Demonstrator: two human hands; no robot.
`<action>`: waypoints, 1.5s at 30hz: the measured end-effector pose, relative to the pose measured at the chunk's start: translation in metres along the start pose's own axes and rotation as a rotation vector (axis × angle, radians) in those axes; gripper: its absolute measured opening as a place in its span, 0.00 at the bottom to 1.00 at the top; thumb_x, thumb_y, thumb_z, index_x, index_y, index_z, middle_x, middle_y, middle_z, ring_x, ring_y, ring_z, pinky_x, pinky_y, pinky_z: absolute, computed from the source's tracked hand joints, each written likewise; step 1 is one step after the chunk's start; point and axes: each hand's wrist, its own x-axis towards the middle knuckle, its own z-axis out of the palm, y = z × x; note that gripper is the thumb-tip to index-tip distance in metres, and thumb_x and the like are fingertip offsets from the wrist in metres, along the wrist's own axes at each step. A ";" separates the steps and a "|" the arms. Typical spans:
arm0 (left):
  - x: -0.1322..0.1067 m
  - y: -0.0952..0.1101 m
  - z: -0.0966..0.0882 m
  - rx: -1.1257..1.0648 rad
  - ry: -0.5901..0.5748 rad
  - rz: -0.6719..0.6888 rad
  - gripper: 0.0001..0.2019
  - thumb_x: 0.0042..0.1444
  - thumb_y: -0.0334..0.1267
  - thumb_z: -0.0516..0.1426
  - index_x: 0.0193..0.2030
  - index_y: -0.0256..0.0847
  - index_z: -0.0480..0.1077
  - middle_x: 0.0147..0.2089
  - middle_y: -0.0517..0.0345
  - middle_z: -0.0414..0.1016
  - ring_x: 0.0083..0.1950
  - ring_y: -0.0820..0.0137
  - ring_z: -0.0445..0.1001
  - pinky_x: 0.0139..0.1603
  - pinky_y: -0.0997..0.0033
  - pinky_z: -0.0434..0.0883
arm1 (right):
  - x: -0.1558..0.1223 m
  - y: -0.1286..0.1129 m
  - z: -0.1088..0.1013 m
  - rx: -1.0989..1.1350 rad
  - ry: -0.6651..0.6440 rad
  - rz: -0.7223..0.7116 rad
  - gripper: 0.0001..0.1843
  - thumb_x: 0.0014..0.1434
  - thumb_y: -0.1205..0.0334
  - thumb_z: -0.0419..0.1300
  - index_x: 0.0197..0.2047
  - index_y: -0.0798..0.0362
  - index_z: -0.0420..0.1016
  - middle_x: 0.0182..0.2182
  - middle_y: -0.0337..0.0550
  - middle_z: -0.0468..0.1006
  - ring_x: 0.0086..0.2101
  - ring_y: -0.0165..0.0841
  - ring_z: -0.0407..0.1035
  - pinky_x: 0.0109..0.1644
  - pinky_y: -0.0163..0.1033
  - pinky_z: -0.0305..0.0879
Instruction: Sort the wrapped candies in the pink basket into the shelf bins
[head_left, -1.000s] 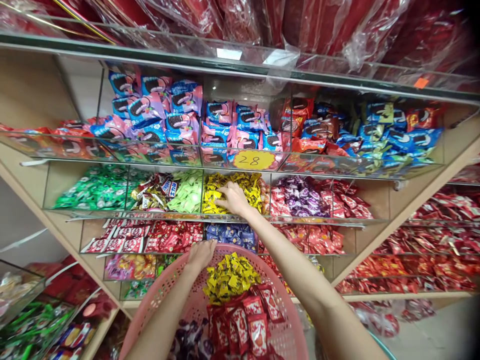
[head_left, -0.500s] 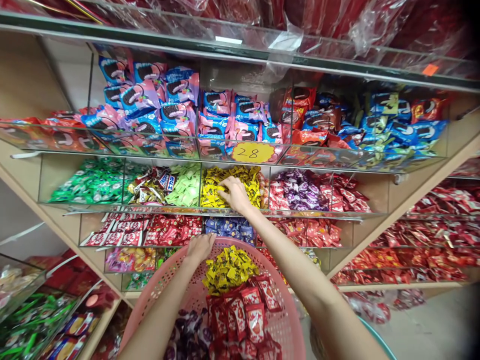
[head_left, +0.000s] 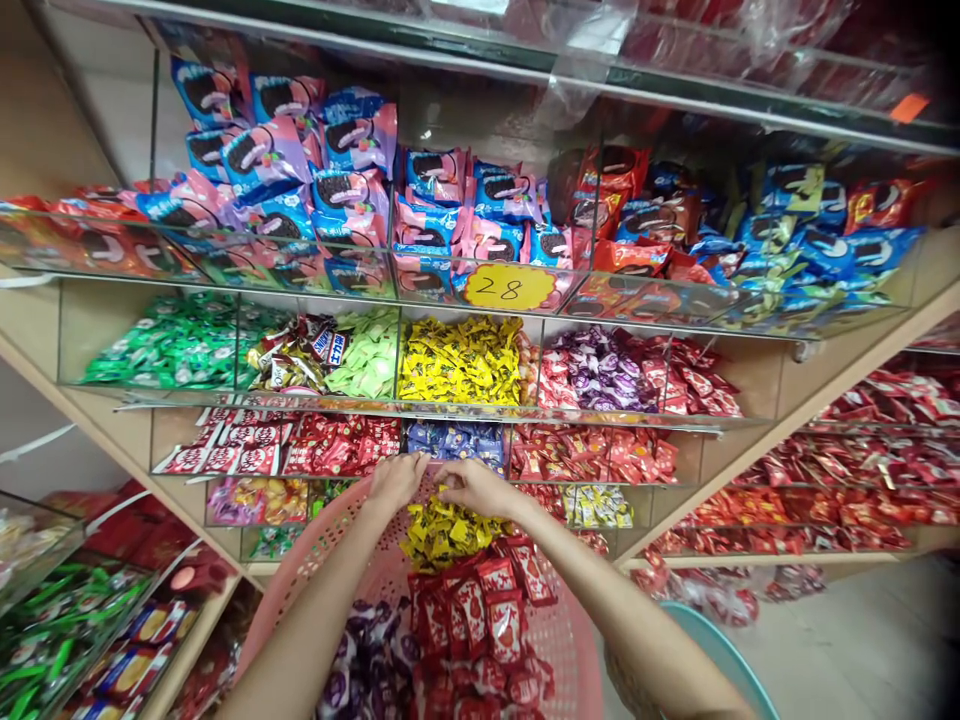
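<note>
A pink perforated plastic basket [head_left: 577, 640] stands in front of me. My left hand [head_left: 397, 480] is closed over its far rim. Just inside that rim, my right hand [head_left: 476, 487] hovers over a heap of yellow-wrapped candies [head_left: 450, 535], its fingers curled inward. Whatever those fingers hold is hidden from me. Nearer in the basket lie red-wrapped packets [head_left: 472, 620] and purple-wrapped candies [head_left: 367, 660]. Beyond the hands, a shelf compartment is filled with the same kind of yellow candies [head_left: 461, 360].
Glass-fronted shelves hold green candies [head_left: 180, 345], purple candies [head_left: 604, 370] and blue-pink cookie packs [head_left: 270, 155]. A yellow price tag [head_left: 511, 287] reads 28. At lower right stands a teal tub [head_left: 705, 640]. More candy bins [head_left: 67, 620] flank the lower left.
My right hand has come down from the yellow candies on the shelf to the basket, beside my left hand. The left hand stays on the rim. The view has shifted slightly.
</note>
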 end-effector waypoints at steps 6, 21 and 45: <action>-0.002 0.001 -0.002 -0.017 0.004 -0.012 0.28 0.61 0.52 0.34 0.44 0.43 0.71 0.45 0.49 0.76 0.47 0.63 0.73 0.48 0.65 0.63 | 0.017 0.021 0.040 -0.358 0.033 0.224 0.05 0.52 0.68 0.56 0.31 0.53 0.74 0.30 0.41 0.76 0.33 0.32 0.69 0.35 0.33 0.58; -0.001 0.000 -0.001 -0.005 0.009 -0.008 0.29 0.61 0.53 0.34 0.44 0.43 0.71 0.44 0.48 0.76 0.46 0.62 0.73 0.47 0.65 0.64 | 0.026 0.016 0.055 -0.503 0.022 0.337 0.11 0.59 0.65 0.50 0.41 0.57 0.72 0.39 0.53 0.76 0.41 0.38 0.70 0.40 0.38 0.62; -0.004 0.003 -0.006 -0.012 0.000 -0.033 0.28 0.61 0.52 0.35 0.44 0.41 0.71 0.43 0.48 0.77 0.46 0.62 0.73 0.47 0.67 0.64 | 0.082 -0.026 -0.092 -0.644 0.469 0.071 0.12 0.57 0.65 0.54 0.45 0.53 0.69 0.42 0.49 0.71 0.43 0.41 0.60 0.45 0.44 0.56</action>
